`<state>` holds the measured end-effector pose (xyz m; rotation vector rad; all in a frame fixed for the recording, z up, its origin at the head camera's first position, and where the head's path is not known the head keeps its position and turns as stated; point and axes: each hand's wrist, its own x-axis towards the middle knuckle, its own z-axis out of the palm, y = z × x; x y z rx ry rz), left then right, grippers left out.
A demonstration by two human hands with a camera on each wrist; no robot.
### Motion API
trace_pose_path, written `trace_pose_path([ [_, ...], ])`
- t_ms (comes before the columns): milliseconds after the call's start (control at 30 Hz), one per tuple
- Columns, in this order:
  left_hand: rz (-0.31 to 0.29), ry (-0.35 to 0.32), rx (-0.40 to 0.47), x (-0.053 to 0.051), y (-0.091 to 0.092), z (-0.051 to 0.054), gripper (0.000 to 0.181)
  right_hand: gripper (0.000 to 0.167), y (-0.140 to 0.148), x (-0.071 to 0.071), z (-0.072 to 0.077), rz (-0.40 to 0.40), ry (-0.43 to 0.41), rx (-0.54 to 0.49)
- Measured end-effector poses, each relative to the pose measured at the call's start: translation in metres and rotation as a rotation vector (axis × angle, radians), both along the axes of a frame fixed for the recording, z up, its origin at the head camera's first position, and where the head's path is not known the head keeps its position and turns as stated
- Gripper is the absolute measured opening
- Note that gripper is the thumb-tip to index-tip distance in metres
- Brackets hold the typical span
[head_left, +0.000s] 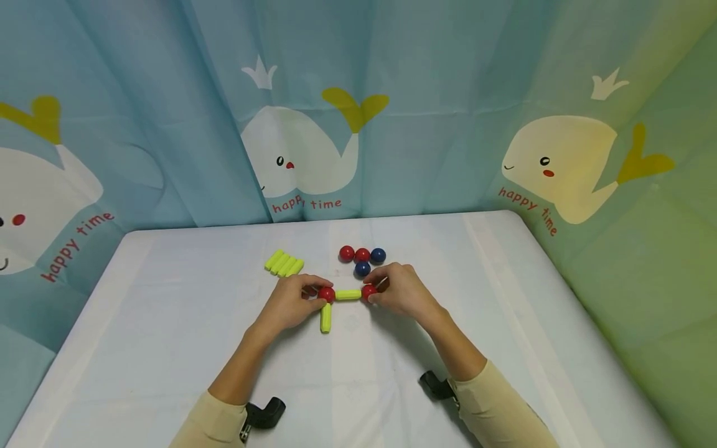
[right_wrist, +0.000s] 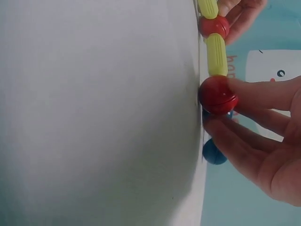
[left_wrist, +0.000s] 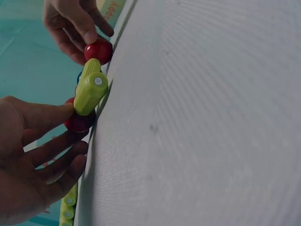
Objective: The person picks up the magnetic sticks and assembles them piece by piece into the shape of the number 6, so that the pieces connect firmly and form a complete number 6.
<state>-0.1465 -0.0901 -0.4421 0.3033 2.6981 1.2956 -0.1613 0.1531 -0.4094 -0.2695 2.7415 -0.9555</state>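
My left hand [head_left: 292,300] pinches a red ball [head_left: 327,294] between thumb and fingers. From that ball a yellow-green rod [head_left: 325,318] points toward me, and another yellow-green rod [head_left: 348,294] runs right to a second red ball [head_left: 368,292]. My right hand [head_left: 404,291] holds this second ball with its thumb and fingertips. In the left wrist view, the near rod [left_wrist: 89,94] shows a round silvery disc on its end. The right wrist view has the right-hand ball [right_wrist: 218,95] touching the rod [right_wrist: 217,55] between the two balls.
Several loose yellow-green rods [head_left: 284,263] lie side by side behind my left hand. Two red balls [head_left: 346,253] and two blue balls [head_left: 378,255] sit together behind the joined pieces. A white cloth covers the table [head_left: 168,348]; a whale-print curtain [head_left: 437,155] hangs behind it.
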Motion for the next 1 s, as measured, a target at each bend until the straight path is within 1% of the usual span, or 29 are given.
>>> trace_pose_path([
  [233,0.007,-0.006,-0.002,0.001,-0.002,0.000,0.026,0.031,0.000,-0.005,0.002,-0.039,0.052,-0.007],
  [467,-0.001,0.000,-0.005,0.000,-0.002,-0.002,0.026,0.037,-0.005,-0.017,0.001,-0.010,0.103,-0.004],
  [700,-0.001,-0.012,0.000,-0.002,-0.001,-0.003,0.026,0.035,-0.008,-0.022,-0.001,-0.020,0.085,0.028],
  [867,0.004,-0.017,0.002,-0.003,-0.001,-0.003,0.026,0.033,-0.011,-0.025,-0.003,-0.021,0.091,0.032],
  [1000,0.006,-0.019,0.003,-0.003,-0.002,-0.003,0.026,0.028,-0.012,-0.027,-0.003,-0.022,0.088,0.031],
])
